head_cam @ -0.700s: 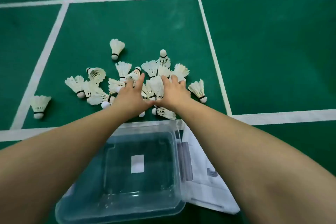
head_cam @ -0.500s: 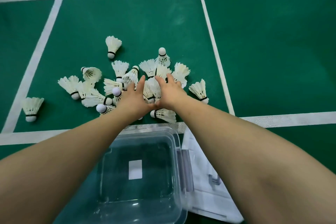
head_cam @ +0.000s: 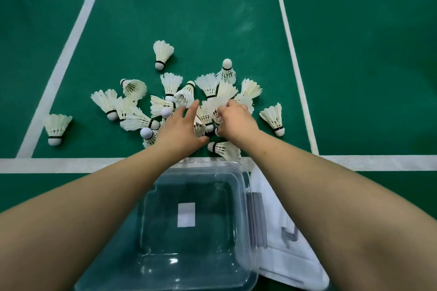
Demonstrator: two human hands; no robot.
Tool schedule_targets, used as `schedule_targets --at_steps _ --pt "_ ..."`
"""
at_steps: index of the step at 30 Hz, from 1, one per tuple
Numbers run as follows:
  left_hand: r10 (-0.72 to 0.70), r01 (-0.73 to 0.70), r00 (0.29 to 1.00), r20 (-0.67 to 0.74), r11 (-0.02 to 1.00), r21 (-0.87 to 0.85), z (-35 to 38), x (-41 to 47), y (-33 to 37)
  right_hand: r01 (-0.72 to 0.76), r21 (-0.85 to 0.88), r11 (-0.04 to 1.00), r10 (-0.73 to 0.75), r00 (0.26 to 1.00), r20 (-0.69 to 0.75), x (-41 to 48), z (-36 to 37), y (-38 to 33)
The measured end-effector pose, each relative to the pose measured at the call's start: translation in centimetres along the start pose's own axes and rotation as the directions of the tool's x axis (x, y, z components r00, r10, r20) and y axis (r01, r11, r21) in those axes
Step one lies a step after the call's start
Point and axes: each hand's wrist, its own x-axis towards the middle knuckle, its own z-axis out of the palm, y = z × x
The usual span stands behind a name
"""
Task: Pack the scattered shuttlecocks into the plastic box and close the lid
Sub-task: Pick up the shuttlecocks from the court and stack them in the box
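Head view, nearest first: a clear plastic box (head_cam: pixel 246 238) sits open on the green court floor (head_cam: pixel 189 30), holding nothing but a white label seen through its base. Just to its right lies the white lid (head_cam: pixel 283 257), flat on the floor and partly under the box edge. Both bare forearms reach out over the box and past the white court line (head_cam: pixel 47 165) to the pile of shuttlecocks (head_cam: pixel 208 92). The left hand (head_cam: pixel 181 129) lies spread, fingers apart, on the near left side of the pile, gripping nothing that can be seen. The right hand (head_cam: pixel 235 120) has its fingers curled into the feathers at the middle of the pile; whether it has closed on a shuttlecock cannot be told. The hands are close but apart. Stray shuttlecocks lie out at far left (head_cam: pixel 56 127), right (head_cam: pixel 273 118) and beyond the pile (head_cam: pixel 162 55).
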Motion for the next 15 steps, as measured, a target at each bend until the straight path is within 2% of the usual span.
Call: schedule_targets --at_steps 4,15 --pt "0.015 -0.014 0.999 -0.039 0.999 0.030 -1.1 -1.7 0.4 0.022 0.019 1.000 -0.021 0.997 -0.070 -1.9 -2.5 -0.7" --pt "0.047 -0.083 0.966 -0.253 0.988 -0.133 -8.8 -11.9 1.3 0.147 0.115 0.982 -0.111 0.955 -0.274 -12.9 -11.6 -6.7"
